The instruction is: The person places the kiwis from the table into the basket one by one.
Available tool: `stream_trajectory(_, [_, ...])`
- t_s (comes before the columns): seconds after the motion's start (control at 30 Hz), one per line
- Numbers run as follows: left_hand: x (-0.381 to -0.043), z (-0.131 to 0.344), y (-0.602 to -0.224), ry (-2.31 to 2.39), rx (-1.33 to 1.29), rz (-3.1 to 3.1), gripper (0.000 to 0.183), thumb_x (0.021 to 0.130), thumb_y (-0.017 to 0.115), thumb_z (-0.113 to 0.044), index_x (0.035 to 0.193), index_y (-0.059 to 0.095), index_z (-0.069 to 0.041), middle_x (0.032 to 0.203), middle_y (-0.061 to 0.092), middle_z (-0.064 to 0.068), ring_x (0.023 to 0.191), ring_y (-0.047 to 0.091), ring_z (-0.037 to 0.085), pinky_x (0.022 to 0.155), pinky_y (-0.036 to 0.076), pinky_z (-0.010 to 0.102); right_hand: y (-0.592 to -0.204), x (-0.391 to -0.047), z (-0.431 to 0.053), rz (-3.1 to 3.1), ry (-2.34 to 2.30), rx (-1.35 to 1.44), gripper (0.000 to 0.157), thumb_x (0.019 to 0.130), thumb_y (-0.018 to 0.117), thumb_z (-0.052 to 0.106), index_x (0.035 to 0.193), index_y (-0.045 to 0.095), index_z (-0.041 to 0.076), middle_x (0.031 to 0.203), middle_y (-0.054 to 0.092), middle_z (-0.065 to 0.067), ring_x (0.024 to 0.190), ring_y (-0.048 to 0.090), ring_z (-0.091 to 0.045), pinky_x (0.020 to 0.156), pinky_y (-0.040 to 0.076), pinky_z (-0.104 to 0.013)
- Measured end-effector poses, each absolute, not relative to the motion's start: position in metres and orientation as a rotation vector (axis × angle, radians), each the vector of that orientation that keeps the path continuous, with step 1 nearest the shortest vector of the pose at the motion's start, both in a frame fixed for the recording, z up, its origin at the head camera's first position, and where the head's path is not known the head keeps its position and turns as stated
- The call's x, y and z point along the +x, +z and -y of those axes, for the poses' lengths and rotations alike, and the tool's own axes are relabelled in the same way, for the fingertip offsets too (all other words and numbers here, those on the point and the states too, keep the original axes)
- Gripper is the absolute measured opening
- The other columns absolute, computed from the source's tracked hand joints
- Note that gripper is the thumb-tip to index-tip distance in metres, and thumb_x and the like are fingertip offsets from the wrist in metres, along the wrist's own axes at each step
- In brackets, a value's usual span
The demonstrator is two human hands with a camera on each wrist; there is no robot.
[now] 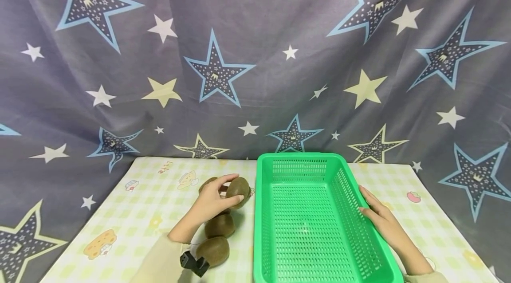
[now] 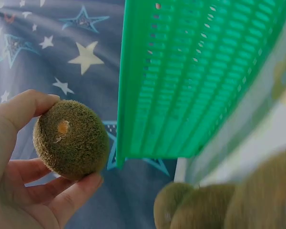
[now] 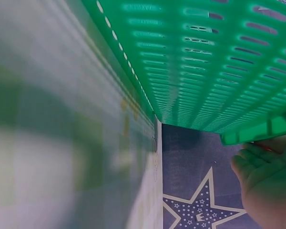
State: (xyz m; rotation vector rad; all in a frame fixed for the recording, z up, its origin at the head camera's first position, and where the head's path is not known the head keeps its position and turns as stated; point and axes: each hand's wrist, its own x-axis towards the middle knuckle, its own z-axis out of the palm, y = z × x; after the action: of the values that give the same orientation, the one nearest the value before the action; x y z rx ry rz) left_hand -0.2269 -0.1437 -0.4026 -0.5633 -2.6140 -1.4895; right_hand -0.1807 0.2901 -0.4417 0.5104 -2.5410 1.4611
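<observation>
Holding one fuzzy brown kiwi (image 1: 238, 192) up off the table (image 1: 131, 212), just to the left of the green basket (image 1: 259, 212). Pinching it with the thumb and bent fingers of the left hand (image 1: 213, 198), spread only as wide as the kiwi. Under and near that hand, other kiwis (image 1: 213, 251) in a rough row on the table. Touching the right edge of the basket with the right hand (image 1: 381, 217), with loose, almost straight fingers. Farther out, pale sleeves (image 1: 159, 261) and a small black thing (image 1: 194, 264) at the left wrist. Yellow-green checks all over the table. Behind, a dark curtain (image 1: 255, 12) with blue, white and yellow stars (image 1: 364, 89).
</observation>
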Motion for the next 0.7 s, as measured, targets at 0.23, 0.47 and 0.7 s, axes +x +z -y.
stream_trajectory(0.23, [-0.227, 0.127, -0.399, -1.552, -0.572, 2.612, 0.056, 0.079, 0.075, -0.021, 0.131, 0.055, -0.013, 0.128, 0.058, 0.009, 0.100, 0.061, 0.027, 0.070, 0.052, 0.029, -0.443, -0.180, -0.291, 2.539, 1.440, 0.508, 0.056, 0.098, 0.046, 0.012, 0.147, 0.023, -0.003, 0.149, 0.020, -0.029, 0.126, 0.016, 0.015, 0.093, 0.019, 0.002])
stream_trajectory(0.47, [-0.228, 0.115, -0.395, -1.576, -0.663, 2.570, 0.056, 0.081, 0.074, -0.021, 0.132, 0.054, -0.009, 0.124, 0.060, 0.010, 0.101, 0.062, 0.028, 0.078, 0.052, 0.033, -0.442, -0.180, -0.291, 2.549, 1.438, 0.481, 0.056, 0.098, 0.046, 0.013, 0.148, 0.023, 0.000, 0.150, 0.020, -0.027, 0.131, 0.016, 0.007, 0.092, 0.019, 0.003])
stream_trajectory(0.7, [-0.228, 0.104, -0.396, -1.592, -0.691, 2.575, 0.057, 0.080, 0.074, -0.018, 0.132, 0.053, -0.005, 0.118, 0.063, 0.009, 0.098, 0.063, 0.024, 0.077, 0.052, 0.029, -0.442, -0.181, -0.290, 2.552, 1.444, 0.486, 0.056, 0.099, 0.046, 0.013, 0.148, 0.022, 0.000, 0.150, 0.020, -0.028, 0.132, 0.016, 0.006, 0.092, 0.019, 0.003])
